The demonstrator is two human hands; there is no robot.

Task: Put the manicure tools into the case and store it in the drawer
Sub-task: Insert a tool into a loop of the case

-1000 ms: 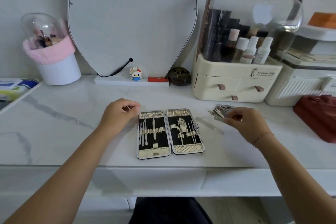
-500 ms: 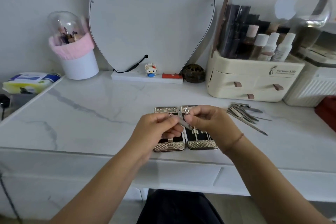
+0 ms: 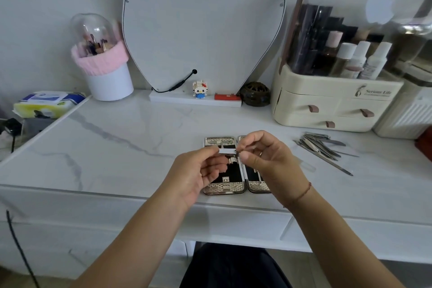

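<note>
**Holding a small tool over the open case**

Pinching a small metal tool between both hands: left hand curled round its left end, right hand nipping its right end with thumb and forefinger. Hovering just above the case, spread open and flat near the front edge of the table, partly hidden behind the hands. Cannot tell the free slot underneath.

Risking, by the look of it, a slip: thin shiny metal held by fingertips alone, easy to drop onto the hard top or over the edge into the lap. Risking also a shove to the case, so near that edge, while pressing the tool under a tight strap.

Leaving a heap of loose tools off to the right, well apart from the case, with a clear nail file lying between. Probably a good share of the packing left, and the drawer step not yet begun.

Working on a smooth, glossy white top with grey veins. Further back, against the wall: a cream organizer with small drawers and bottles under a clear lid, a curved mirror, a white cup with a pink knitted band, a pack of wipes at far left.
</note>
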